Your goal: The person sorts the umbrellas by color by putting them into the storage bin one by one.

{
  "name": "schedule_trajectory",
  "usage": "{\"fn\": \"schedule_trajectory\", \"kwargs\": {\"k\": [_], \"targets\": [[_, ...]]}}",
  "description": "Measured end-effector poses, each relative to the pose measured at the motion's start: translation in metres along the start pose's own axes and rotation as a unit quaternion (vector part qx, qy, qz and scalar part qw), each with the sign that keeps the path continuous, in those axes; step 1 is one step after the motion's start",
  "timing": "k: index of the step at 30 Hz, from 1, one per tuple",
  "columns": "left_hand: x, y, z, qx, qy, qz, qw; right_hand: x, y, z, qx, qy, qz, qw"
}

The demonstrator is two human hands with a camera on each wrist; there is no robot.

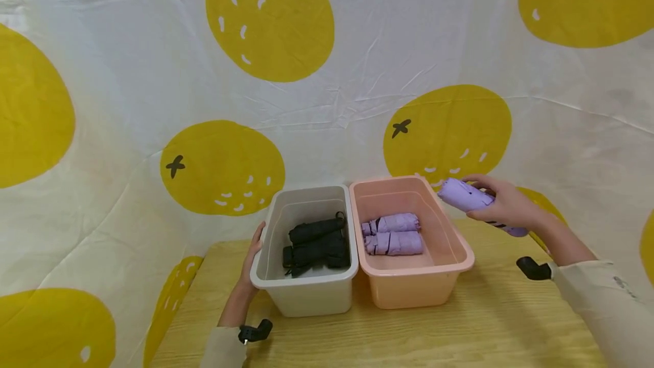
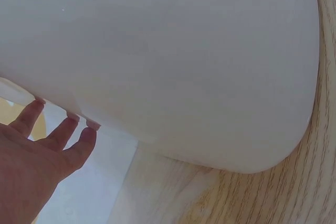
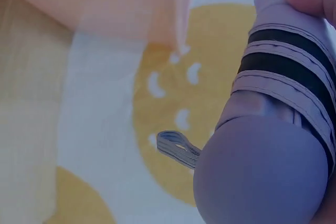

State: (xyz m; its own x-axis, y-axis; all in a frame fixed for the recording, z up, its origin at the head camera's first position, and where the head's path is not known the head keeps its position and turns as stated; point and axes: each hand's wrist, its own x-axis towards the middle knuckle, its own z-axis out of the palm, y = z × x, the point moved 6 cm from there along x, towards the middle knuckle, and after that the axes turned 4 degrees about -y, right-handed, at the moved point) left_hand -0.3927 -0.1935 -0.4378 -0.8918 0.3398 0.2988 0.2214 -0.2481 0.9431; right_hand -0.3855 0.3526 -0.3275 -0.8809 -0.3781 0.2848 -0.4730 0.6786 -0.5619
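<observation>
My right hand [image 1: 506,200] grips a folded lilac umbrella [image 1: 465,195] in the air, off the right side of the pink bin [image 1: 416,270]. In the right wrist view the umbrella [image 3: 262,166] shows its rounded handle end, a small wrist loop and dark straps, with the thumb across its far part. Two more lilac umbrellas [image 1: 393,243] lie side by side in the pink bin. On the left, my left hand [image 1: 251,254] touches the outer side of the white bin [image 1: 306,294], fingertips [image 2: 86,135] right under its rim. Black folded umbrellas [image 1: 317,249] lie inside that bin.
Both bins stand side by side on a light wooden table [image 1: 409,334]. A white cloth [image 1: 357,72] with large yellow fruit prints hangs behind and at the sides. A dark camera mount sits on each wrist.
</observation>
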Motion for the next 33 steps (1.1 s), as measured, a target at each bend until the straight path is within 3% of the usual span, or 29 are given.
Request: {"fn": "schedule_trajectory", "kwargs": {"k": [5, 14, 24, 33], "targets": [[-0.001, 0.002, 0.004, -0.019, 0.004, -0.007, 0.9998, 0.028, -0.030, 0.007, -0.015, -0.035, -0.036, 0.9986], [0.001, -0.003, 0.001, 0.000, 0.006, 0.002, 1.0000, 0.066, -0.053, 0.037, -0.003, -0.105, -0.067, 0.9922], [0.006, -0.012, -0.009, 0.012, 0.013, 0.006, 0.9998, 0.103, -0.057, 0.072, 0.000, -0.172, -0.056, 0.9835], [0.003, -0.011, -0.008, 0.025, 0.019, -0.006, 0.9995, 0.123, -0.046, 0.099, 0.004, -0.182, -0.066, 0.9811]]}}
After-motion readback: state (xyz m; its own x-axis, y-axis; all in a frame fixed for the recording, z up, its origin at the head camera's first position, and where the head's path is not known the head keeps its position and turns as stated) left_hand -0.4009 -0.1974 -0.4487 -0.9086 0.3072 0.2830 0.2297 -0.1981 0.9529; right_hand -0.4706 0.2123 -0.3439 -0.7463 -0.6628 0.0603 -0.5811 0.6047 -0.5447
